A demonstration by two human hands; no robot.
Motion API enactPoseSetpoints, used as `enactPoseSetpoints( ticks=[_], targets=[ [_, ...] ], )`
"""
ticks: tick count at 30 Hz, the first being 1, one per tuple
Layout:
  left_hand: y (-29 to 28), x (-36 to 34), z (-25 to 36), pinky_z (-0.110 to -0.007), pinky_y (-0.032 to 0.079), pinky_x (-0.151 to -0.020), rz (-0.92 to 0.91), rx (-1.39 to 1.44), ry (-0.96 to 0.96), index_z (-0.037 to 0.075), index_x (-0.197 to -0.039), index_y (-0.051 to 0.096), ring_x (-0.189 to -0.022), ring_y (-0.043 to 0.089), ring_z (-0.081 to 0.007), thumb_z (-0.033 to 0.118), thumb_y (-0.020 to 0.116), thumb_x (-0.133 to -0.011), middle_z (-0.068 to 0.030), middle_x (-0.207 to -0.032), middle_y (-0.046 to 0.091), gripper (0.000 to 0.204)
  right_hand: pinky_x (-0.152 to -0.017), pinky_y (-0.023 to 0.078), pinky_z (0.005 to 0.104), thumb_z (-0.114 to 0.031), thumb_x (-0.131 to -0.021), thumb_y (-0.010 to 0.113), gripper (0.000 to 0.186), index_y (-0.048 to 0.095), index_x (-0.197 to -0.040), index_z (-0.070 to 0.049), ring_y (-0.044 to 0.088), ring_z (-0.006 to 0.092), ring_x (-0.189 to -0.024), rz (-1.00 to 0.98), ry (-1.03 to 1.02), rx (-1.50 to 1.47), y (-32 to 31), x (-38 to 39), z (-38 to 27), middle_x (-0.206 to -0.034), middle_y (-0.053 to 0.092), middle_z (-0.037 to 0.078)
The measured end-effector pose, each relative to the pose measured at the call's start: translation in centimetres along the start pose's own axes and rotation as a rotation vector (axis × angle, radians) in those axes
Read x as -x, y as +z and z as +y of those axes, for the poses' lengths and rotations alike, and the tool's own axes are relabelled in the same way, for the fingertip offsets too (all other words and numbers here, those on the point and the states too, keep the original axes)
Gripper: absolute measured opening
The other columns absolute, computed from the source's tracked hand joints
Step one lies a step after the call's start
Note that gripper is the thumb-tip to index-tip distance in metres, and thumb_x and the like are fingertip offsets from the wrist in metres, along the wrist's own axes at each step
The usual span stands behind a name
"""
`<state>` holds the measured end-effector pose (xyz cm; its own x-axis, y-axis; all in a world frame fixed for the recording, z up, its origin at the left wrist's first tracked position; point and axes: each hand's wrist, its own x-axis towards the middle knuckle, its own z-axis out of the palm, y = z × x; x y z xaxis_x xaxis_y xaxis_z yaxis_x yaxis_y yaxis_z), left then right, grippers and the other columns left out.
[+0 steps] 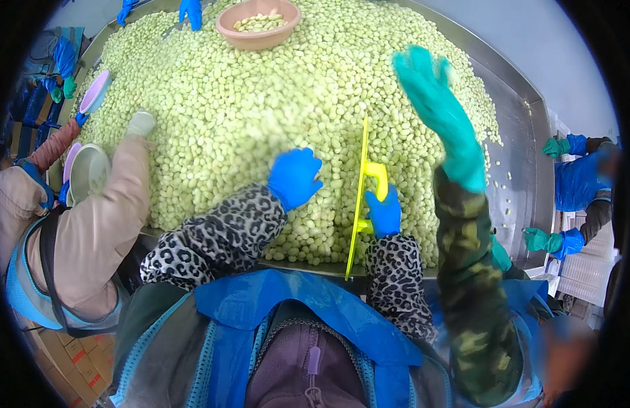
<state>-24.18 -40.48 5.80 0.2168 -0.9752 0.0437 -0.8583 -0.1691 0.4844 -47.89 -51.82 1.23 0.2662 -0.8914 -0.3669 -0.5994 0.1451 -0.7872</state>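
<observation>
A deep heap of pale green, oval, bean-like pieces [219,88] spreads over a large metal table. My left hand [294,178], in a blue glove, is low over the heap, fingers partly hidden, thumb apart; I see nothing in it. Pieces just beyond it are blurred by motion. My right hand [384,211], also blue-gloved, is wrapped round the handle of a yellow plastic float [361,197]. The float's flat blade stands on edge among the pieces, facing my left hand. Both my forearms wear leopard-print sleeves.
A co-worker's green-gloved arm [457,129] reaches over the heap close on my right. Left of me, another person's white-gloved hand [141,124] touches the pieces. A pink basin [259,37] sits at the far side. The metal rim [532,88] curves round the right.
</observation>
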Motion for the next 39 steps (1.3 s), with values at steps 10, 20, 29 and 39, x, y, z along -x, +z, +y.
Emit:
enactPoseSetpoints(
  ticks=[10, 20, 29, 39],
  targets=[
    [-5.1, -1.1, -4.5, -0.029, 0.05, -0.072, -0.065, 1.244, -0.685, 0.004, -0.109, 0.062, -0.086, 0.058, -0.0154, 0.023, 0.063, -0.091, -0.0048, -0.098, 0.062, 0.026, -0.074, 0.052, 0.0392, -0.027, -0.083, 0.071, 0.053, 0.052, -0.126, -0.003, 0.066, 0.0276, -0.085, 0.023, -0.015, 0.035, -0.1, -0.4, 1.3, -0.097, 0.067, 0.017],
    [-16.9, -16.1, -15.1, -0.039, 0.048, -0.077, 0.48, 0.787, -0.406, 0.002, -0.098, 0.051, -0.079, 0.06, -0.0272, 0.031, 0.069, -0.088, -0.0118, -0.082, 0.057, 0.036, -0.055, 0.047, 0.0291, -0.016, -0.085, 0.069, 0.045, 0.051, -0.125, -0.003, 0.057, 0.013, -0.063, -0.019, 0.076, -0.146, -0.1, 0.5, -1.3, -0.085, 0.062, 0.006],
    [-6.4, -13.4, -8.8, -0.037, 0.051, -0.084, -0.042, 0.485, -0.236, 0.006, -0.119, 0.065, -0.097, 0.063, -0.0202, 0.033, 0.063, -0.094, -0.0105, -0.106, 0.067, 0.037, -0.053, 0.046, 0.0275, -0.017, -0.086, 0.068, 0.044, 0.052, -0.125, -0.002, 0.056, 0.0119, -0.06, -0.012, 0.097, -0.122, -0.5, 0.7, -1.2, -0.081, 0.062, 0.005],
    [-0.2, -8.4, -4.1, -0.04, 0.048, -0.087, -0.212, -0.072, 0.078, 0.011, -0.106, 0.068, -0.093, 0.06, -0.0242, 0.021, 0.063, -0.088, -0.0091, -0.1, 0.062, 0.021, -0.053, 0.05, 0.028, -0.017, -0.087, 0.068, 0.049, 0.049, -0.129, -0.002, 0.059, 0.014, -0.06, -0.002, 0.055, -0.032, 0.0, 0.1, -0.2, -0.085, 0.063, 0.008]
  ],
)
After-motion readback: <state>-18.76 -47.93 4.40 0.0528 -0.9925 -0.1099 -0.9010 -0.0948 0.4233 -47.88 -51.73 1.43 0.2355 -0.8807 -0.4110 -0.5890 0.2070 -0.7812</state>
